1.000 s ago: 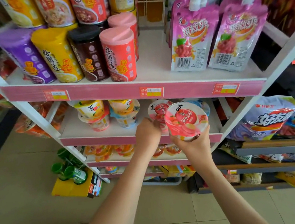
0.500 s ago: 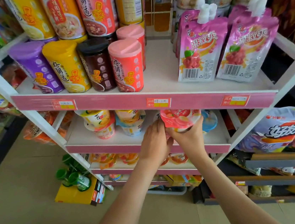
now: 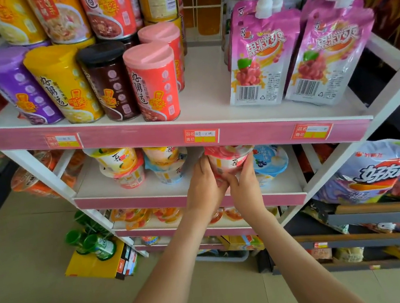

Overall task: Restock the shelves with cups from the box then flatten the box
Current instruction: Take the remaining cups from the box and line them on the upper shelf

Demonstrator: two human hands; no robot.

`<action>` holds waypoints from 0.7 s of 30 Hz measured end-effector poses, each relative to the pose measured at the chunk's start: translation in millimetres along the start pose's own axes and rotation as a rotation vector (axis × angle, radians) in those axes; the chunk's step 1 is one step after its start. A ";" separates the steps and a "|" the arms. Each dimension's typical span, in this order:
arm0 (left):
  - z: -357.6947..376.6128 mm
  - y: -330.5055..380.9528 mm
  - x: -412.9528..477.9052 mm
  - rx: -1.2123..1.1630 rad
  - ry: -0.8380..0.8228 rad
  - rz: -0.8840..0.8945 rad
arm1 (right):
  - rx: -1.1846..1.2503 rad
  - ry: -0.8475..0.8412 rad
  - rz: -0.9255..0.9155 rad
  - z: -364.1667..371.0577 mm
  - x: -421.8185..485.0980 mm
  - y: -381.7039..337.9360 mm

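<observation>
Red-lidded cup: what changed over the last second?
The red-lidded cup went from tilted in front of the second shelf to upright inside it, beside the blue-lidded cup. The right hand holds it throughout; the left hand has joined, gripping its left side. The stacked cups further left stayed put.

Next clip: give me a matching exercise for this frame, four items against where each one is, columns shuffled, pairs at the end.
1 red cup
2 blue-lidded cup
3 pink pouches
4 green bottles

A on the upper shelf, right side
B lowest of all, far left
C gripped by left hand and right hand
D on the second shelf, right of the hands

Pairs: 1-C, 2-D, 3-A, 4-B
</observation>
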State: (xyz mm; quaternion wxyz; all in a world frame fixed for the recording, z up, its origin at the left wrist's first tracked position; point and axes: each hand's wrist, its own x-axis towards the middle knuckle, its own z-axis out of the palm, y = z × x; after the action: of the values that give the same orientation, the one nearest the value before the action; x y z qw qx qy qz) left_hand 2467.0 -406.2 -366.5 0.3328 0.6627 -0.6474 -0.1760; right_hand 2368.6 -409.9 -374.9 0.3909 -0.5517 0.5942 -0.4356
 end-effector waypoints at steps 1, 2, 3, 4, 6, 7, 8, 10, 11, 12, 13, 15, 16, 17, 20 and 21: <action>2.1 -0.3 -0.5 -0.013 0.016 -0.011 | -0.013 0.008 -0.006 1.4 0.6 0.2; 3.7 -0.6 -0.8 -0.023 0.027 -0.021 | -0.034 0.018 -0.012 2.9 0.7 0.2; 5.7 -1.9 -1.0 -0.038 0.033 -0.020 | -0.068 0.043 -0.016 4.6 0.7 1.1; 6.3 -2.1 -0.9 -0.049 0.035 -0.026 | -0.116 0.083 -0.022 6.3 0.3 1.5; 8.4 -3.8 0.3 -0.062 0.039 -0.038 | -0.204 0.174 -0.065 9.6 0.3 1.4; 9.0 -3.9 0.5 -0.071 0.042 -0.036 | -0.237 0.203 -0.085 11.0 0.6 0.7; 11.2 -5.2 1.1 -0.066 0.038 -0.040 | -0.264 0.220 -0.089 12.0 1.3 0.2; 13.5 -5.2 1.9 -0.040 0.033 -0.059 | -0.305 0.226 -0.067 13.5 5.2 0.6; 14.6 -5.3 1.6 -0.023 0.026 -0.062 | -0.319 0.217 -0.049 13.5 6.9 0.5; 14.9 -4.4 1.2 -0.005 0.024 -0.053 | -0.326 0.201 -0.033 12.7 7.7 0.8; 15.7 -4.6 1.0 -0.007 0.020 -0.053 | -0.325 0.179 -0.023 11.1 7.3 0.3; 12.3 -0.8 -2.1 -0.052 -0.003 -0.116 | -0.326 0.133 -0.036 7.3 3.2 -0.5; 10.5 0.7 -5.0 -0.056 0.015 -0.112 | -0.329 0.121 -0.069 6.1 -0.6 -0.5; 8.4 2.1 -9.9 -0.046 0.042 -0.090 | -0.325 0.121 -0.110 5.6 -5.7 0.1; 4.5 3.4 -36.2 -0.083 0.063 -0.141 | -0.264 0.164 -0.179 6.4 -28.9 4.7; 4.6 0.1 -48.0 -0.086 0.061 -0.175 | -0.254 0.174 -0.187 7.2 -39.6 7.0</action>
State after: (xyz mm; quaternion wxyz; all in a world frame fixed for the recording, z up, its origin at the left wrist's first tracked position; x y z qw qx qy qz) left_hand 2459.0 -360.4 -379.2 0.3638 0.7069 -0.5684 -0.2119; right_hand 2376.6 -371.0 -384.5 0.2231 -0.6096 0.6223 -0.4375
